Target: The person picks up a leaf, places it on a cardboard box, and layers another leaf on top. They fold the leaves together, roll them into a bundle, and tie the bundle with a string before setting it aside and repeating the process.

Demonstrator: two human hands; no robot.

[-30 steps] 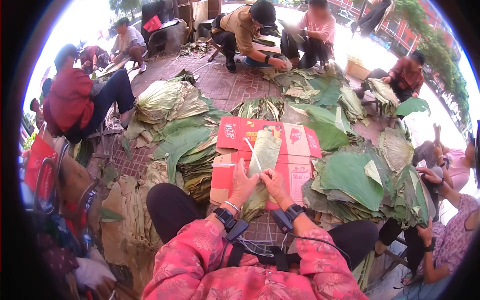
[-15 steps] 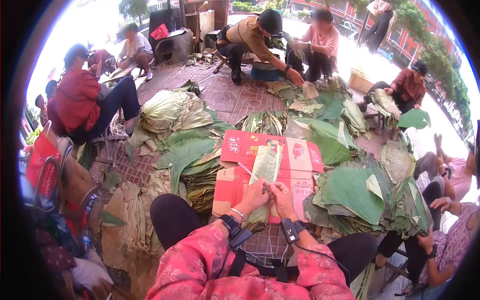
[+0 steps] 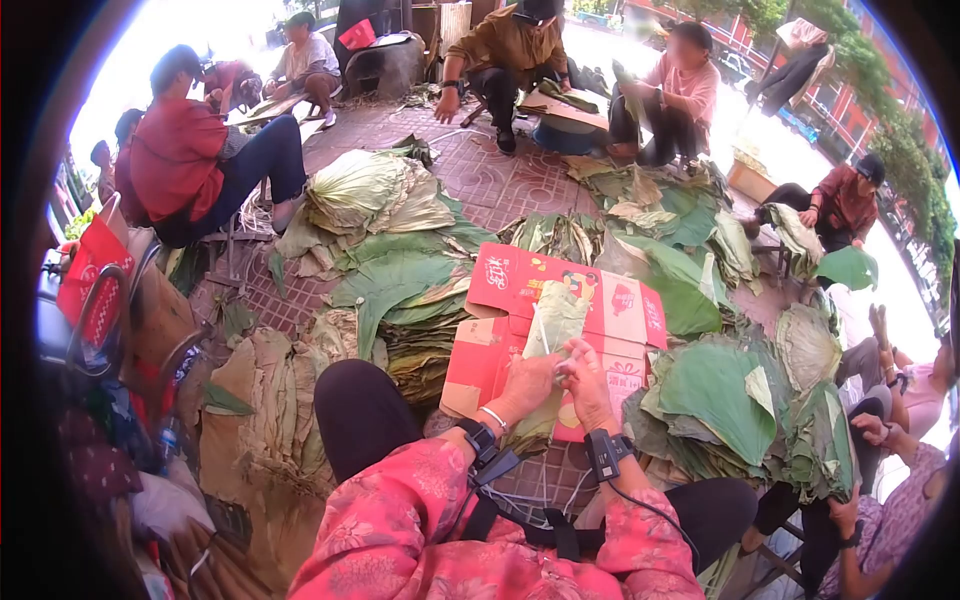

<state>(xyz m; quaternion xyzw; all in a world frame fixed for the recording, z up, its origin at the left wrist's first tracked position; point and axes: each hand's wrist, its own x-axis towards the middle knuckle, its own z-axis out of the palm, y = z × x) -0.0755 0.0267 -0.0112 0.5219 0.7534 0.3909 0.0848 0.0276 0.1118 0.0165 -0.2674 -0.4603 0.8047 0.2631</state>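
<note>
Center of frame: folded leaf bundle [image 3: 560, 312] lying on flattened red cardboard [image 3: 625, 312], lower end toward me. Thin white strip [image 3: 542, 336] on the bundle, just above my hands. My left hand [image 3: 526, 386] and right hand [image 3: 588, 382] meet over the bundle, fingertips close together. Fingers of both bent and closed; can't tell exactly what's pinched between them. Leaf pile [image 3: 715, 395] right of the cardboard, another leaf pile [image 3: 385, 275] at its upper left. Person in brown shirt [image 3: 508, 48], top center, seated, one arm out.
</note>
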